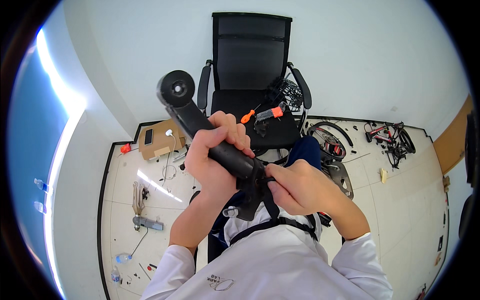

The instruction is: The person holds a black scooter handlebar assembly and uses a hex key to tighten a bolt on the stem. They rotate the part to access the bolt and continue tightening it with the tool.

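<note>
A thick black tube-shaped part point(227, 152) with a round, disc-like end slants across the middle in front of me. My left hand point(212, 150) is wrapped round its shaft. At its lower end sits a black bracket-like piece point(250, 195) with a silver bolt or knob point(230, 212) sticking out on the left. My right hand point(297, 187) is closed in a pinch against this lower end, thumb and forefinger beside a thin dark piece too small and covered to name. A black strap hangs just below the right fingers.
Ahead stands a black mesh office chair point(252, 50); its seat bears an orange-handled screwdriver point(247, 116), an orange-and-grey tool and a black basket point(292, 95). Cardboard point(162, 135) with a phone point(148, 136), metal parts and bottles lie left, bicycle parts point(390, 137) and a wheel right.
</note>
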Motion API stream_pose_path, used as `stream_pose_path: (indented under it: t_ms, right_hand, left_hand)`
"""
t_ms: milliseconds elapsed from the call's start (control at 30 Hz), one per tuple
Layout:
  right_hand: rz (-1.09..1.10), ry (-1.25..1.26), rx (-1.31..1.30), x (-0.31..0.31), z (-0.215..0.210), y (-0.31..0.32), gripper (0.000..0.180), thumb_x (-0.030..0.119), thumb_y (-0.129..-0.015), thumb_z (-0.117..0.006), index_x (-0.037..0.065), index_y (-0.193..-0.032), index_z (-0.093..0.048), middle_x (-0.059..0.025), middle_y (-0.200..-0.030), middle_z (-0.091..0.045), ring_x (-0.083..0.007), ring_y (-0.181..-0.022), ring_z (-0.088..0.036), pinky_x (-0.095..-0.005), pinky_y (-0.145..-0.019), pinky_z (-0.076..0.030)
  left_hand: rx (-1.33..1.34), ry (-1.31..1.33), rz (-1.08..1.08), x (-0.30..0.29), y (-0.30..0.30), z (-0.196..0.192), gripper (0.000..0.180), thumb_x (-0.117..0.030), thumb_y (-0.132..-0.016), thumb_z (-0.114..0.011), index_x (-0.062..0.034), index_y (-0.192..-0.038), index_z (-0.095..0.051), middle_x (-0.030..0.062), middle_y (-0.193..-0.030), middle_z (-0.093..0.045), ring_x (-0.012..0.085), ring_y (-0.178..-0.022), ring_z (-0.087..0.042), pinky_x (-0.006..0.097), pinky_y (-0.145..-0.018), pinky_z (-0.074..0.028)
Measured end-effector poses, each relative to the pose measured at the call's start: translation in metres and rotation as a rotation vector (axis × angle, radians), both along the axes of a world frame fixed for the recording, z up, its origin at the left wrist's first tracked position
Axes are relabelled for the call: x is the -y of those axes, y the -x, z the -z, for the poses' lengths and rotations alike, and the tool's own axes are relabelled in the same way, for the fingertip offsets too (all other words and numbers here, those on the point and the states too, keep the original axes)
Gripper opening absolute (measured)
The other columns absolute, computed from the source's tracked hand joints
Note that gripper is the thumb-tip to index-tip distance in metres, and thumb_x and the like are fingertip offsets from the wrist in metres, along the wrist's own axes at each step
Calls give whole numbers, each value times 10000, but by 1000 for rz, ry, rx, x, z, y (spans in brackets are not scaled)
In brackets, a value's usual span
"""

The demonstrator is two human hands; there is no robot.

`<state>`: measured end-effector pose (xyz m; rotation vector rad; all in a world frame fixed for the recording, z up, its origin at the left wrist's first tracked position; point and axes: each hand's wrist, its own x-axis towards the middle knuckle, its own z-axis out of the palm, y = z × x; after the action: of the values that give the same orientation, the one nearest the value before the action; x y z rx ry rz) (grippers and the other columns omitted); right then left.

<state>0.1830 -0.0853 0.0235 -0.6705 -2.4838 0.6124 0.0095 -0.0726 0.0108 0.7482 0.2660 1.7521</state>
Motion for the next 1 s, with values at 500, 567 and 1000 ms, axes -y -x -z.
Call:
stream_pose_path:
  t_ms: [500, 567, 1000]
  right_hand:
    - [-127, -285, -234, -8, -2, -14, 114, 125, -737, -563, 41, -777, -497, -65, -608, -502, -276, -466, -467, -342, -427, -371]
    - [10, 136, -316, 3, -10, -24, 110, 70, -748, -534, 1, -828, -504, -100, -721, -544, -225, -619, -522, -311, -557, -416]
    - [-73, 258, -1071, -9, -30, 39, 186, 108, -953, -538, -73, -935, -575, -141, -868, -583, -172, -609, -618, -284, -557, -525]
  left_hand:
    - [98, 351, 684, -14, -7, 2, 244, -258, -790, -468, -97, -624, -389, 23, -550, -384, 152, -476, -387, 287, -491, -368]
    - [102, 326, 687, -14, -2, 4, 247, -260, -793, -465, -97, -623, -389, 25, -560, -387, 155, -488, -390, 291, -499, -375]
    - [217, 86, 281, -25, 43, -15, 271, -267, -833, -465, -101, -641, -371, 16, -589, -353, 149, -542, -358, 297, -512, -342]
